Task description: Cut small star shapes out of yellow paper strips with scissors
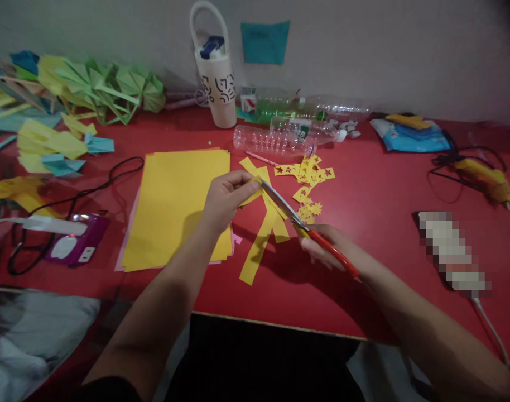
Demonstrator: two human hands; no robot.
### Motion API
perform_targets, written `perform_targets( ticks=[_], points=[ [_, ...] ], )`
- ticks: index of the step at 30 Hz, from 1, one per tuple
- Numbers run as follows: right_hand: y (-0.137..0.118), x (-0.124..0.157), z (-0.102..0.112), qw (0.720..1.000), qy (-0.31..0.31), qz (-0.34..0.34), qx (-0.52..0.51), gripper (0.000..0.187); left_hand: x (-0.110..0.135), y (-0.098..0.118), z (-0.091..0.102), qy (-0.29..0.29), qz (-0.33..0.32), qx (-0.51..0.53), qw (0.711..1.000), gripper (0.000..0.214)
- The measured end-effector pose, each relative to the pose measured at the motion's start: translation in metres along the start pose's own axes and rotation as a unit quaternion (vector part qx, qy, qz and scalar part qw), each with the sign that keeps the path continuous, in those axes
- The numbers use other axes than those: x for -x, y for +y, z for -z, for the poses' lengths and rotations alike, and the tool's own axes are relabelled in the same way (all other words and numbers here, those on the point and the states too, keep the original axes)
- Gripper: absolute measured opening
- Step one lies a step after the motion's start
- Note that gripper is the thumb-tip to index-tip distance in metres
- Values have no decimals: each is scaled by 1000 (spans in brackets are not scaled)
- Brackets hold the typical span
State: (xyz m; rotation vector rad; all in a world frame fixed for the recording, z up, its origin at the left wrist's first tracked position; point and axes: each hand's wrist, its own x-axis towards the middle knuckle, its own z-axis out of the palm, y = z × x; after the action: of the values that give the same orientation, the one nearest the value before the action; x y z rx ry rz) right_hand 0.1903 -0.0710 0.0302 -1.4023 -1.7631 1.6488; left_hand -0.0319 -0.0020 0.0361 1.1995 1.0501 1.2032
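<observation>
My left hand pinches a small folded piece of yellow paper above the red table. My right hand grips red-handled scissors; their blades point up-left and meet the paper at its edge. Below the hands lie long yellow paper strips. A stack of yellow sheets lies to the left of my left hand. Yellow scraps with star-shaped holes and small cut stars sit just beyond the scissors.
Clear plastic bottles and a white bottle carrier stand at the back. Green and yellow folded paper shapes fill the far left. A purple power strip, black cables, and a glue gun lie at the sides.
</observation>
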Motion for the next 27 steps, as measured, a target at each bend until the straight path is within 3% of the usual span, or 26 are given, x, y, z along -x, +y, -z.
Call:
perform_targets(
  ticks=[18, 27],
  points=[
    [9, 0, 1, 999, 1, -39, -23, 52, -1, 1, 2, -5, 10, -6, 1000, 12],
    [9, 0, 6, 999, -13, -30, -22, 50, -1, 3, 8, -36, 20, -23, 999, 13]
  ],
)
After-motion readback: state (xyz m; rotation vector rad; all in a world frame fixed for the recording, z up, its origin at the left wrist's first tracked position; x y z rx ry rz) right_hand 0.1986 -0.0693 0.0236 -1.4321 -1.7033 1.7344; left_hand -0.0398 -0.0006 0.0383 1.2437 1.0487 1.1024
